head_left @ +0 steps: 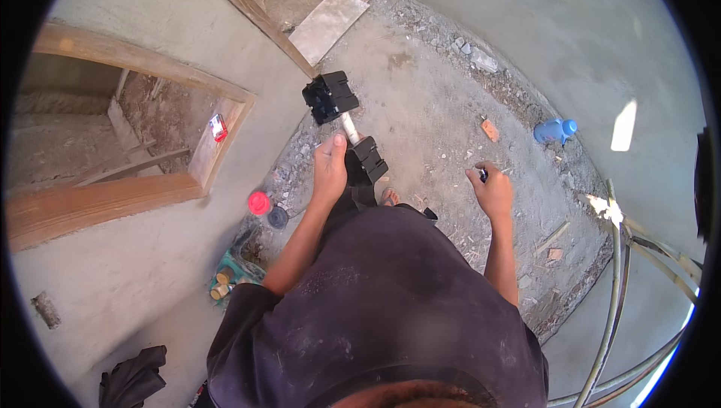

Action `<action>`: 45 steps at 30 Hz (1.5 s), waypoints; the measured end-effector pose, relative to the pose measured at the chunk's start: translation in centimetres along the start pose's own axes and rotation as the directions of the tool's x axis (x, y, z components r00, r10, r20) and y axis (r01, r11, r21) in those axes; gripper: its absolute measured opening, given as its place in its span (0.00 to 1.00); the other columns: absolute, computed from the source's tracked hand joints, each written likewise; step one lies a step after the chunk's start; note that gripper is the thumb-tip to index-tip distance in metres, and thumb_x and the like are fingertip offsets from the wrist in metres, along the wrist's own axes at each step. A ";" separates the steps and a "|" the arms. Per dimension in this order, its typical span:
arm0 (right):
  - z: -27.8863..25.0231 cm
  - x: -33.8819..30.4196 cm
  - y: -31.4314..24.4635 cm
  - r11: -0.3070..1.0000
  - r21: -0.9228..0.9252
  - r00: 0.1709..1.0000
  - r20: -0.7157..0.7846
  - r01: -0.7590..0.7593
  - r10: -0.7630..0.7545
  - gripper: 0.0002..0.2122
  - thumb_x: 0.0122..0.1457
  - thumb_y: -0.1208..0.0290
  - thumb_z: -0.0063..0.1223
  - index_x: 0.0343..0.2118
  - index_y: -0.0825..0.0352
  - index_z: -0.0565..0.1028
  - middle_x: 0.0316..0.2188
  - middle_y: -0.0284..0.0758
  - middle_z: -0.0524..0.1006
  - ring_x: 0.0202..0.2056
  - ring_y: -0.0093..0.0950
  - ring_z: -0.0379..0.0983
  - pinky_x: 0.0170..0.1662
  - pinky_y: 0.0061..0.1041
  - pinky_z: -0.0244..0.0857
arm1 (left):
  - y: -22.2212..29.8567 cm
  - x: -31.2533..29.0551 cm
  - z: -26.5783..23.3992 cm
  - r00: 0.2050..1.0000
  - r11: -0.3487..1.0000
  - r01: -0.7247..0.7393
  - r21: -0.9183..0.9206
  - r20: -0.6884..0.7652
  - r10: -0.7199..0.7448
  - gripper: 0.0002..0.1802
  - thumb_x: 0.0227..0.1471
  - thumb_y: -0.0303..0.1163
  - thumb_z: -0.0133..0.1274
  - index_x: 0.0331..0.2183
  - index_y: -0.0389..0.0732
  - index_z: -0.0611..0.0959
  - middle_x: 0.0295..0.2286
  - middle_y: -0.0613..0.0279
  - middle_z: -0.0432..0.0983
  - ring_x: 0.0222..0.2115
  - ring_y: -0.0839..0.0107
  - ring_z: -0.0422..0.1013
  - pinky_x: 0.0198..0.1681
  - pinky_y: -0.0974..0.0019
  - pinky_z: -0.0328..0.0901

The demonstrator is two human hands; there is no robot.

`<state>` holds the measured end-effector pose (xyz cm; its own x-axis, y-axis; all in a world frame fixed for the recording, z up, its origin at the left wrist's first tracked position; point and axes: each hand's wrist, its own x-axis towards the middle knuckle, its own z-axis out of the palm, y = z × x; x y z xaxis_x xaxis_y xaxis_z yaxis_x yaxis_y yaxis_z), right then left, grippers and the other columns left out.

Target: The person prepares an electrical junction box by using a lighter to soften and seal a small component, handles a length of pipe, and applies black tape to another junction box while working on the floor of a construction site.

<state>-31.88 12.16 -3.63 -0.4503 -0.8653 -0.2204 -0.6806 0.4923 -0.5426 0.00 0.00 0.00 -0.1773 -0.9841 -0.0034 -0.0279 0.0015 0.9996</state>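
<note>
Left hand (pixel 330 170) is closed, thumb extended upward, on a box assembly: two black junction boxes joined by a short white pipe (pixel 350 128). It grips near the pipe's lower end; the exact contact under the fingers is hidden. The upper box (pixel 330 98) tilts with its open side toward the left, and in the view its upper edge meets the foot of a wooden door post (pixel 255 13). The lower box (pixel 368 160) hangs in front of the person's body, just beside the hand.

Right hand (pixel 494 194) is well apart, fingers curled and thumb pressed in on a small dark object (pixel 483 176), mostly covered.

Between the hands stretches open dusty floor (pixel 424 119), running up toward a pale slab (pixel 328 25) at the doorway. On the left, room is tighter: the plastered wall and its wooden window frame (pixel 143 66) flank that arm, with a red-and-white packet (pixel 218 128) on the sill. On the right, an orange brick fragment (pixel 490 130) and a blue bottle (pixel 554 131) stand beyond the hand, the bottle near the rubble-lined wall edge; long poles (pixel 617 280) slant through the lower right.
</note>
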 end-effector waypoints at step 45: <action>-1.5 61.4 -44.0 0.054 0.628 -0.045 0.139 0.776 -0.989 0.29 0.46 0.68 0.70 0.53 0.63 0.73 0.52 0.37 0.74 0.33 0.29 0.80 0.34 0.27 0.76 | 4.8 53.6 9.1 0.801 0.247 -0.404 -0.881 -0.471 -0.369 0.34 0.64 0.62 0.36 0.56 0.45 0.73 0.50 0.55 0.75 0.48 0.58 0.75 0.50 0.50 0.72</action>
<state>-30.44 -62.51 7.92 0.7739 -0.4617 0.4335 -0.0232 -0.7047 -0.7091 -18.63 -51.13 4.34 0.3312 -0.8728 -0.3586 0.9314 0.2416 0.2723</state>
